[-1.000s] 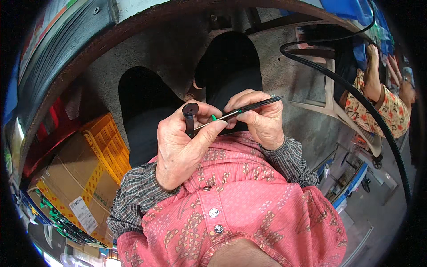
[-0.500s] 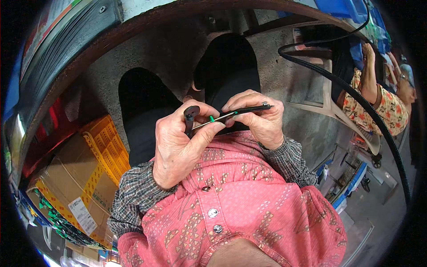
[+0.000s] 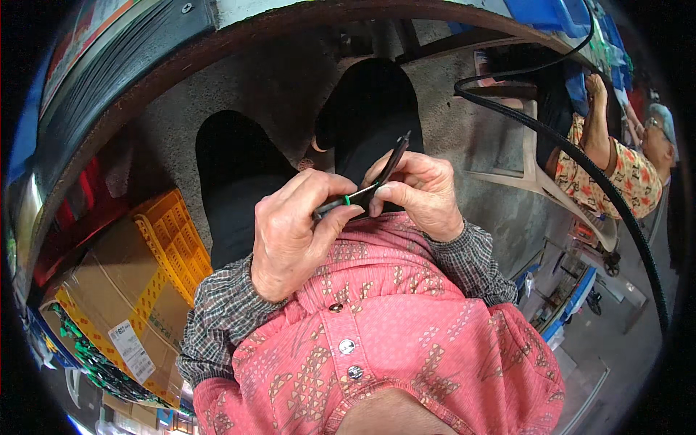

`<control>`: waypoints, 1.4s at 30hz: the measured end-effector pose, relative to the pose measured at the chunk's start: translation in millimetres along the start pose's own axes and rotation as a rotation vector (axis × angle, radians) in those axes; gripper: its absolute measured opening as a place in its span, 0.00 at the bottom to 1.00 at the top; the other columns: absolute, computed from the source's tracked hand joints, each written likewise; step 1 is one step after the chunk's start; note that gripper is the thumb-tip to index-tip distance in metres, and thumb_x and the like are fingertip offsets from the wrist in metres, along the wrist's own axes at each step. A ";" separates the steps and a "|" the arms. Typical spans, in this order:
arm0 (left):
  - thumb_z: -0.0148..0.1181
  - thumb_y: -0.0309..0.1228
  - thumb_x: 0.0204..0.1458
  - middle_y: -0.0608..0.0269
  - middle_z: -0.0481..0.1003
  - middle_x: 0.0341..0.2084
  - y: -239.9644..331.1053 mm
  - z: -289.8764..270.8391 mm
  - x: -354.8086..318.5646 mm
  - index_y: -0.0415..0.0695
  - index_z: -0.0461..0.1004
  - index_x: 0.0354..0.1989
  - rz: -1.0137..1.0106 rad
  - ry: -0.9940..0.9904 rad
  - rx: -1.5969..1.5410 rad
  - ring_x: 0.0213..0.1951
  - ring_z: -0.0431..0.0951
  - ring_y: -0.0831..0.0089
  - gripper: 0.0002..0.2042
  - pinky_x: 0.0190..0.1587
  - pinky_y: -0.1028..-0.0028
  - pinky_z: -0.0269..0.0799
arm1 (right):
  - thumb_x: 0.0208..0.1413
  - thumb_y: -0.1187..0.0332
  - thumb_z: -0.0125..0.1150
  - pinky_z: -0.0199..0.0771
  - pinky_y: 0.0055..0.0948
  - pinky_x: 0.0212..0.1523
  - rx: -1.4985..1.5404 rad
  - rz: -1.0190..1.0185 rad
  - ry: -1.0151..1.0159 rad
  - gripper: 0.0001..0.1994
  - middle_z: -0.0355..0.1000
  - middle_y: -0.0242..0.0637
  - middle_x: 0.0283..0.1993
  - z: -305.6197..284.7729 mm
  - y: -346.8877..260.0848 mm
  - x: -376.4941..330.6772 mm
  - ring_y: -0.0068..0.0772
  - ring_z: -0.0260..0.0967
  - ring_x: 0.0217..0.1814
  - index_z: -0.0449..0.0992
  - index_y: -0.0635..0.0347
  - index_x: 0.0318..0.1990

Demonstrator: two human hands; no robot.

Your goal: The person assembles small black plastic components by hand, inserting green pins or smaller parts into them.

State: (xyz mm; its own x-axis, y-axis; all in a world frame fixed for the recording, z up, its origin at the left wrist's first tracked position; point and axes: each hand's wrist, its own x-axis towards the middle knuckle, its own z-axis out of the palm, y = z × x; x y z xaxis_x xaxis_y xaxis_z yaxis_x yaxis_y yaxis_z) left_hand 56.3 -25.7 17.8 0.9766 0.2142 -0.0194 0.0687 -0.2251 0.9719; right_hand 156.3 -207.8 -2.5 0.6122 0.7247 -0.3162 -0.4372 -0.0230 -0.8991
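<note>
Together, left hand [image 3: 290, 232] and right hand [image 3: 420, 192], curled at the chest, pinch a thin dark tool [image 3: 377, 177].

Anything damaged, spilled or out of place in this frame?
Nothing stands out. The left hand and right hand pinch a thin dark tool with a small green piece close to the chest. The cardboard box and yellow crate sit intact at left.

tool [image 3: 395, 158]: slim, dark, rod-like; tilted, upper end pointing up and away from the chest, lower end hidden among fingers
green piece [image 3: 347, 199]: small, bright green, at the tool's lower part, between the two hands
place: held in the air just before the chest, above the dark-trousered knees
</note>
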 end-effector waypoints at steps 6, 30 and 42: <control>0.67 0.22 0.41 0.57 0.76 0.27 -4.8 0.6 -3.0 0.39 0.75 0.32 0.147 0.019 0.109 0.29 0.77 0.67 0.09 0.31 0.74 0.72 | 0.55 0.80 0.56 0.75 0.20 0.30 0.047 0.132 -0.035 0.07 0.74 0.38 0.34 0.5 -4.5 0.0 0.23 0.72 0.28 0.74 0.71 0.42; 0.65 0.21 0.44 0.62 0.75 0.27 -5.1 -8.8 -9.2 0.38 0.75 0.35 -0.072 0.016 -0.198 0.29 0.76 0.77 0.09 0.31 0.78 0.70 | 0.55 0.84 0.50 0.74 0.17 0.31 -0.526 -0.240 -0.103 0.16 0.69 0.36 0.35 6.2 -24.0 8.6 0.19 0.70 0.31 0.72 0.66 0.51; 0.65 0.22 0.46 0.64 0.75 0.28 -7.1 -11.9 -15.5 0.39 0.76 0.37 -0.128 0.002 -0.286 0.30 0.75 0.81 0.09 0.33 0.81 0.70 | 0.43 0.85 0.57 0.67 0.18 0.31 -0.655 -0.379 -0.082 0.15 0.69 0.32 0.31 8.1 -15.7 15.3 0.19 0.65 0.31 0.79 0.65 0.41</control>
State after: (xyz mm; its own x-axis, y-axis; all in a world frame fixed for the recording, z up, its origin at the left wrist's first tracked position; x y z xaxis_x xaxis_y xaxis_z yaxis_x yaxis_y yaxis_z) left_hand 38.3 -16.2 14.0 0.9633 0.2252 -0.1459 0.1309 0.0803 0.9881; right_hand 167.1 -190.8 9.3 0.5801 0.8130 0.0506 0.2897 -0.1479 -0.9456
